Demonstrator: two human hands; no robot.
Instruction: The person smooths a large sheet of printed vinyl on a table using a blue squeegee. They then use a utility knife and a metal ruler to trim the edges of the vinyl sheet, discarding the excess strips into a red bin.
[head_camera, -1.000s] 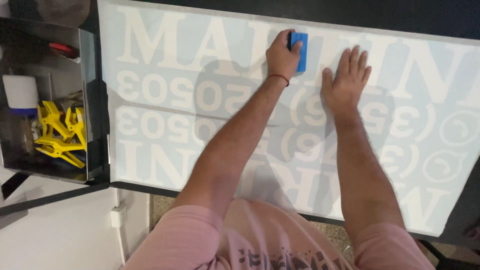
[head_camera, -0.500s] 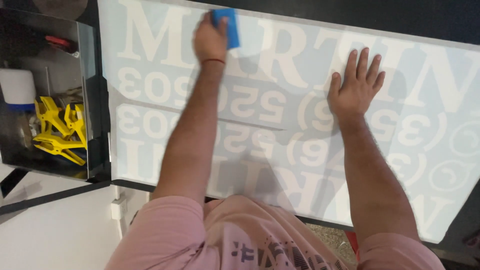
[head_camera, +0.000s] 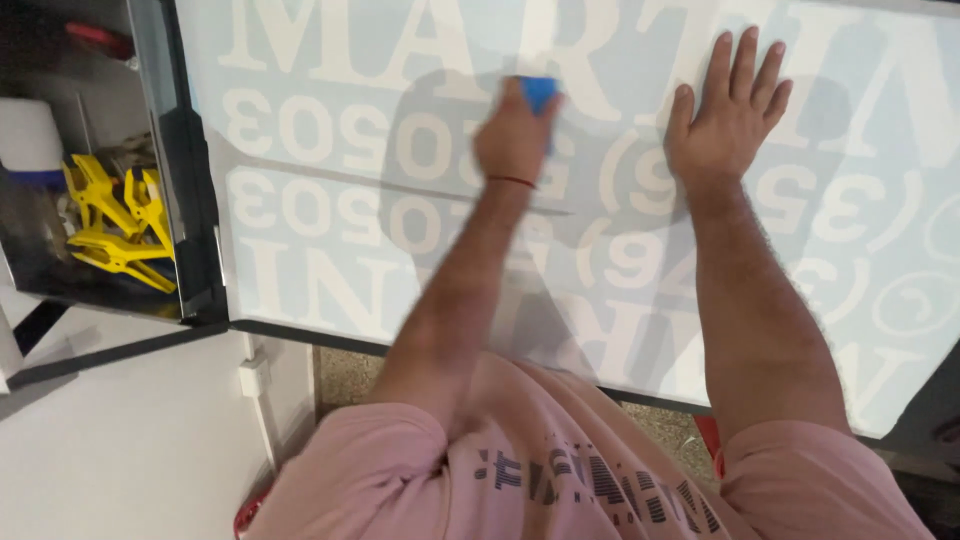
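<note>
Left hand (head_camera: 515, 135) clamped on blue squeegee (head_camera: 540, 95); right hand (head_camera: 728, 115) flat, fingers apart, on lettered sheet (head_camera: 330, 230) covering worktop

A large pale blue sign sheet (head_camera: 400, 200) lay flat across the dark table in front of you, reaching from beside the open bin on your left out past the right edge of view. It was rectangular, with rows of big cream-white letters and numerals; the lower rows were turned the other way up from the upper ones. A thin seam ran across it between two numeral rows. Its near edge hung just over the table's front. You had no screens or packages in view that could be told for certain.
</note>
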